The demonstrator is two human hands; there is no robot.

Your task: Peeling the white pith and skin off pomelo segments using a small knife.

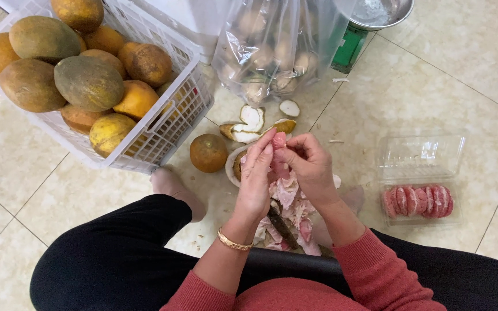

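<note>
Fruit segment (279, 141), pink, is standing nearly upright above the heap of peelings (288, 213) on the floor; you are pinching it between both grips, left hand (256, 178) and right hand (306, 167) equally close, fingers closing around it. Its lower half is hiding behind your fingers.

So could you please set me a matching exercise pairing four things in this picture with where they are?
Things:
1. Crate
2. Clear box
3. Plastic bag
4. Pink segment

Places:
A. Top centre, full of peel
B. Between the fingertips of the left hand and right hand
C. Upper left, holding whole fruit
D. On the floor at right, lid open, peeled segments inside

Pairs: 1-C, 2-D, 3-A, 4-B
</note>
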